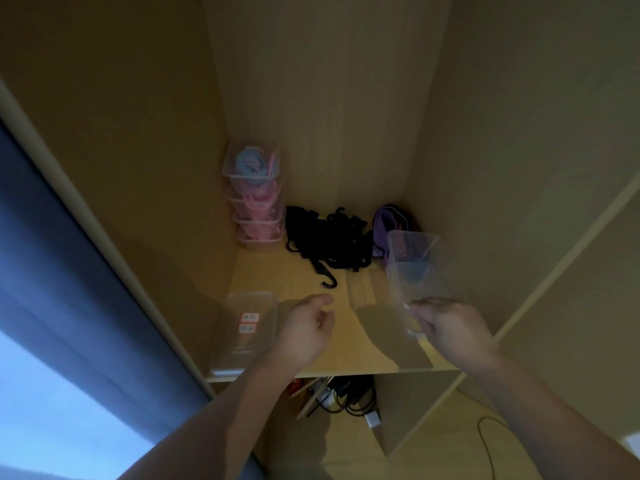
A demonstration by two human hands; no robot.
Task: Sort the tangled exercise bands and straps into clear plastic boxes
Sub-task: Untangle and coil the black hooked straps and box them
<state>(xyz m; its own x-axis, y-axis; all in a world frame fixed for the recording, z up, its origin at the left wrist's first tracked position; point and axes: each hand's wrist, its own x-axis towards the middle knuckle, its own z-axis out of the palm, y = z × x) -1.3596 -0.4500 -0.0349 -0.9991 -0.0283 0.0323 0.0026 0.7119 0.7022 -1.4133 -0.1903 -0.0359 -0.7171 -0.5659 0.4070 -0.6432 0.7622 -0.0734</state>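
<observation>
My right hand (pixel 450 329) grips an empty clear box (pixel 415 271) above the shelf (pixel 346 341); my left hand (pixel 304 329) hangs loosely curled, holding nothing.

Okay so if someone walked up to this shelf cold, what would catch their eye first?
Probably the black tangle of straps at the back middle of the shelf, with the stack of clear boxes holding pink and blue bands to its left. Then the clear box that the right hand holds up in front of the purple bands.
</observation>
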